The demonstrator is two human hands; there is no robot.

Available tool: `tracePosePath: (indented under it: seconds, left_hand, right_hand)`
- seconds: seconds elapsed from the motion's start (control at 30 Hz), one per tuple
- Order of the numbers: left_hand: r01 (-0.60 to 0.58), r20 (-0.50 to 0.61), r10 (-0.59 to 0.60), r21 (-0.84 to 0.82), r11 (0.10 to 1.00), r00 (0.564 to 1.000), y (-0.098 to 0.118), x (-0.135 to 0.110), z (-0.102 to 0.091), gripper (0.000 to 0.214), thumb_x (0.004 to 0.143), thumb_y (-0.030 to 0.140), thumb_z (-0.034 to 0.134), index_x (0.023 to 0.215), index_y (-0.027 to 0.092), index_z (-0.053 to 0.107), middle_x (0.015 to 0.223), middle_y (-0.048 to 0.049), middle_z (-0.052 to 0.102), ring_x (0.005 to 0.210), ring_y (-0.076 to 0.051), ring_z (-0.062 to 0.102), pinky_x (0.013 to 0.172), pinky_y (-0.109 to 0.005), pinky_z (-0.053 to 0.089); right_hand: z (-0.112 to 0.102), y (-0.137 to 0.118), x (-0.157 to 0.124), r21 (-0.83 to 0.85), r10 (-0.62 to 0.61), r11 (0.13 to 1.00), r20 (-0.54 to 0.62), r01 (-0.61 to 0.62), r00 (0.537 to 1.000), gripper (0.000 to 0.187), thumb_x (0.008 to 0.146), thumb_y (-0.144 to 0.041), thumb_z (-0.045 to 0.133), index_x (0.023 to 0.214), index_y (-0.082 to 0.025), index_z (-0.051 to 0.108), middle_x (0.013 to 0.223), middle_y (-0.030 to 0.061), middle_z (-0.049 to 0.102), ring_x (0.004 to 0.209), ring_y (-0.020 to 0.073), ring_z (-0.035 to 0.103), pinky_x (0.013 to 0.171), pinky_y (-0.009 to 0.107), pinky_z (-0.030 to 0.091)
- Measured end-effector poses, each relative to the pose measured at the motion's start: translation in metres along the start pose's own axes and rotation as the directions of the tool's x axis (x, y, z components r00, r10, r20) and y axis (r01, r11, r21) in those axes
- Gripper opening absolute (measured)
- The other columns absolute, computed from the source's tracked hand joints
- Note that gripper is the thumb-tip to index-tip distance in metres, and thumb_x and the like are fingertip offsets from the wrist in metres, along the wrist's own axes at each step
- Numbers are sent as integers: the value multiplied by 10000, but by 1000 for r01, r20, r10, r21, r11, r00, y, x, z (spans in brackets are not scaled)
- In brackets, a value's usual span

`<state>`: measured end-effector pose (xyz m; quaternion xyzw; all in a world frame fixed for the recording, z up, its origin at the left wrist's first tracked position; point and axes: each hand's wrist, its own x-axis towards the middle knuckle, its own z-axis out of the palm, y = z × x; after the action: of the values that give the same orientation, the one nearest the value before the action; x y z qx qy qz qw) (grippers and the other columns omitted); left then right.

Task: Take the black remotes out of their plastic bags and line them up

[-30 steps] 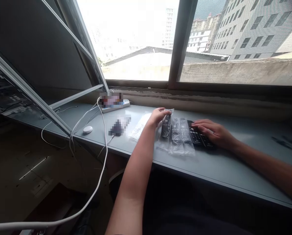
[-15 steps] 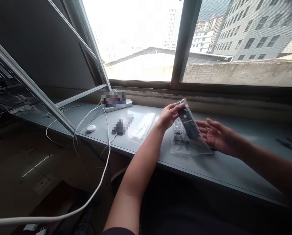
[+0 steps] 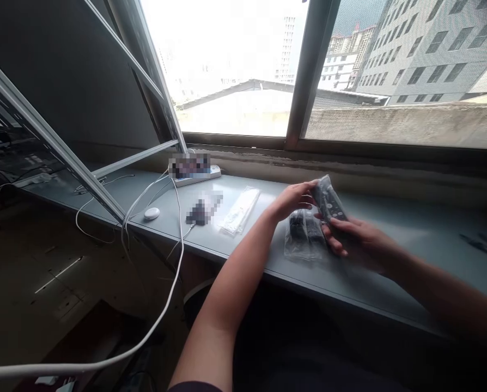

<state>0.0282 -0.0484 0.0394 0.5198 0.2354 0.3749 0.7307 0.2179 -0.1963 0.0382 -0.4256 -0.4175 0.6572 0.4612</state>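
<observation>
Both my hands hold one black remote control in a clear plastic bag (image 3: 328, 201) just above the grey window ledge (image 3: 390, 272). My left hand (image 3: 291, 200) pinches its upper end. My right hand (image 3: 352, 237) wraps its lower end from beneath. Under them on the ledge lie two more bagged black remotes (image 3: 303, 235), side by side.
Left of the hands lie an empty clear bag (image 3: 240, 209), a small blurred dark object (image 3: 202, 209), a white round puck (image 3: 151, 213) and a white power strip (image 3: 194, 171) with white cables (image 3: 162, 305) hanging off the ledge. Dark items (image 3: 482, 243) lie far right. The window frame (image 3: 304, 76) rises behind.
My left hand lifted a bagged remote off the row on the ledge. My right hand left the bare remote, came up open, and now closes round the bagged one's lower end.
</observation>
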Motion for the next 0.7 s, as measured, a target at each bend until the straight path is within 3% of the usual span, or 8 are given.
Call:
tracePosePath:
  seconds: [0.13, 0.33, 0.47, 0.7]
  left_hand:
    - [-6, -35, 4, -46, 999, 999, 0, 1, 0, 337, 922, 444, 915, 1041, 146, 811, 919, -64, 754, 804, -159, 683, 812, -298, 572]
    - [-21, -36, 20, -31, 999, 999, 3, -3, 0, 370, 905, 479, 942, 996, 142, 821, 900, -59, 740, 765, -143, 644, 787, -303, 547]
    - [-70, -59, 73, 54, 996, 996, -1, 0, -4, 339, 905, 475, 887, 954, 143, 838, 923, -63, 758, 829, -152, 654, 813, -297, 521]
    - [-81, -86, 101, 212, 974, 991, -3, 4, -9, 506, 934, 658, 805, 1027, 163, 854, 972, -65, 788, 933, -185, 689, 854, -298, 491]
  right_hand:
    - [4, 1, -3, 3, 26, 1000, -11, -26, 1000, 299, 923, -423, 992, 1086, -226, 837, 953, 77, 774, 672, 189, 631, 538, 309, 614]
    - [7, 5, -5, 7, 20, 1000, -27, -20, 999, 301, 966, -434, 953, 1135, -218, 831, 996, 99, 804, 705, 215, 690, 585, 342, 649]
    - [3, 11, -5, -4, 22, 1000, -33, -22, 999, 290, 962, -470, 951, 1070, -225, 840, 989, 102, 818, 735, 237, 721, 683, 391, 698]
    - [2, 12, -4, -32, 26, 999, 17, -25, 1000, 324, 1015, -528, 903, 1039, -207, 868, 816, 69, 766, 696, 200, 695, 695, 328, 657]
